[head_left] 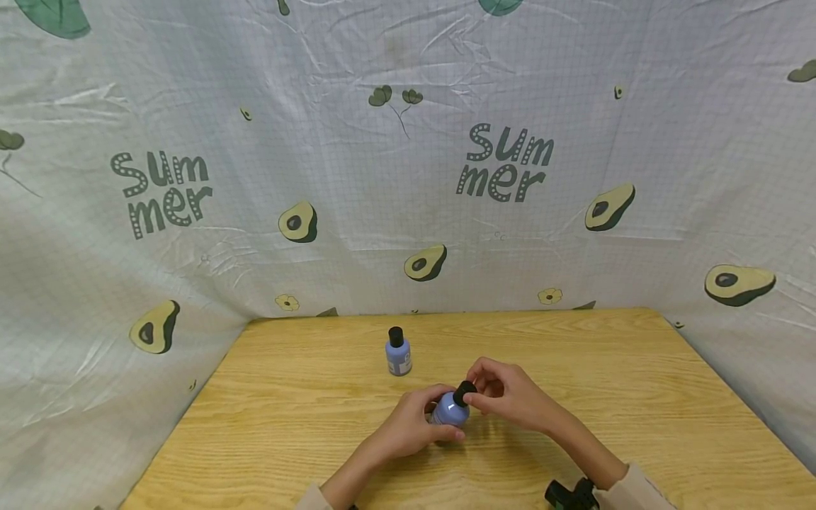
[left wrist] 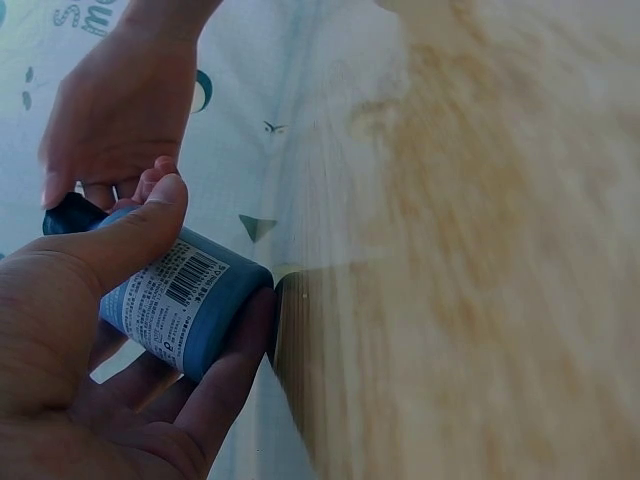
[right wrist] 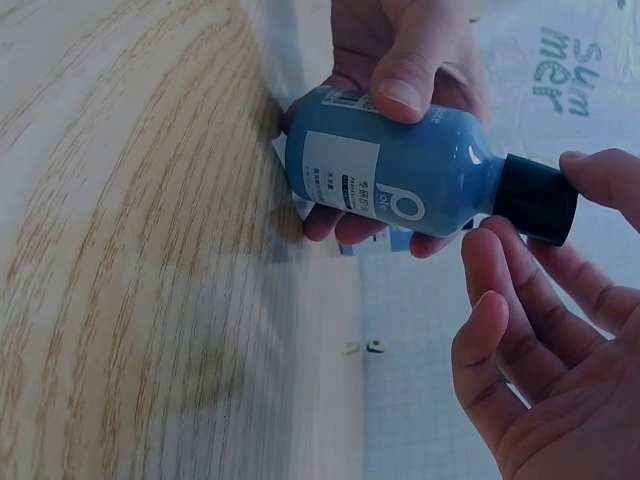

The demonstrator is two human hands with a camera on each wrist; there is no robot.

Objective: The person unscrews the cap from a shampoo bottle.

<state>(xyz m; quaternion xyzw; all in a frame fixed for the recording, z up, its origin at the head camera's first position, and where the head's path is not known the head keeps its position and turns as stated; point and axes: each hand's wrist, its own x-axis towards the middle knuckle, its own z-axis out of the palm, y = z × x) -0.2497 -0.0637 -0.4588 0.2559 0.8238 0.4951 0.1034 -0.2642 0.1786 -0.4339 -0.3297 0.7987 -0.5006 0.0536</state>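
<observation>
Left hand [head_left: 411,423]: fingers curled round the body of a blue bottle [head_left: 450,411], thumb across its side. Right hand [head_left: 512,398]: thumb and fingers pinch the black cap [right wrist: 535,198], other fingers loosely bent below it. Bottle is tilted, cap toward the right hand, above the near-middle part of the counter [head_left: 274,404]; whether its base touches the wood cannot be told. Judged risks: the body could turn inside the left grip if the smooth wall gives too little friction against a twist; the pinch could slide off the cap, since few fingertips bear on it; if the cap came loose at this tilt, any contents might run toward the neck, and a hard squeeze would worsen that. The other bottle [head_left: 399,357] stands upright farther back, well apart, so a knock seems unlikely. Materials: body glossy, probably plastic, cylindrical with rounded shoulders and a short neck; cap dark, a short cylinder; front label [right wrist: 340,172] pale, flat, printed. Counter shows streaked wood grain; the cloth [head_left: 357,177] behind is creased, with avocado prints.
</observation>
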